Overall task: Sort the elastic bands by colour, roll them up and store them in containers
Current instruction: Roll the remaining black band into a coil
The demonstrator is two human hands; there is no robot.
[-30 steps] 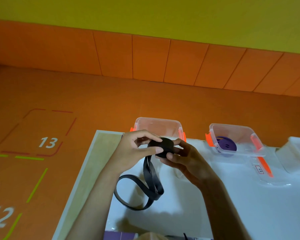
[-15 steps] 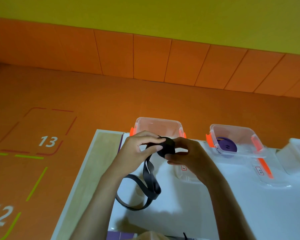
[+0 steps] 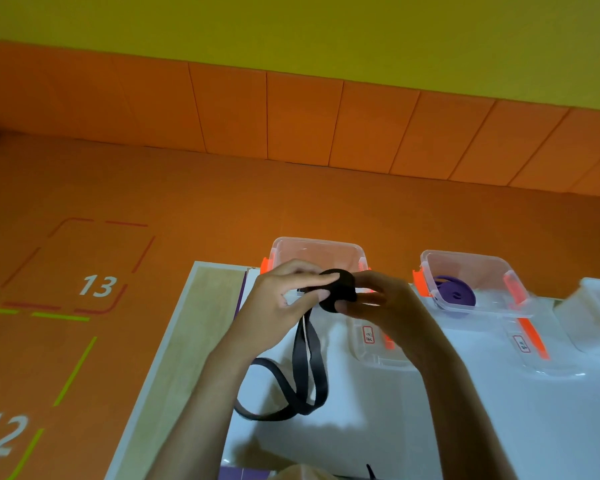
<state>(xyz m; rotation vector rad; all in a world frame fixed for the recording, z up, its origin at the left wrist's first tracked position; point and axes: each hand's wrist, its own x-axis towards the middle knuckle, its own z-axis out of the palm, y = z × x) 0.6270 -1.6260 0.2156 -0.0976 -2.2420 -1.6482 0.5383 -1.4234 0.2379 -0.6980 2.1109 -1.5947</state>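
Observation:
A black elastic band (image 3: 338, 292) is partly wound into a roll held above the white table (image 3: 499, 410). My left hand (image 3: 284, 306) pinches the roll's left side with thumb and fingers. My right hand (image 3: 385, 306) grips the roll from the right. The loose tail of the black band (image 3: 302, 375) hangs down and loops on the table. Behind my hands stands a clear container (image 3: 317, 252) with orange clips. To its right, a second clear container (image 3: 471, 282) holds a rolled purple band (image 3: 456, 296).
A white container (image 3: 589, 313) with something red inside sits at the right edge. Clear lids (image 3: 534, 355) with red labels lie in front of the containers. The table's left edge (image 3: 174, 341) borders an orange floor marked 12 and 13. Purple material shows at the near edge.
The roll has turned a little between my hands, and the hanging tail has shifted slightly. Both hands stay in the same place above the table.

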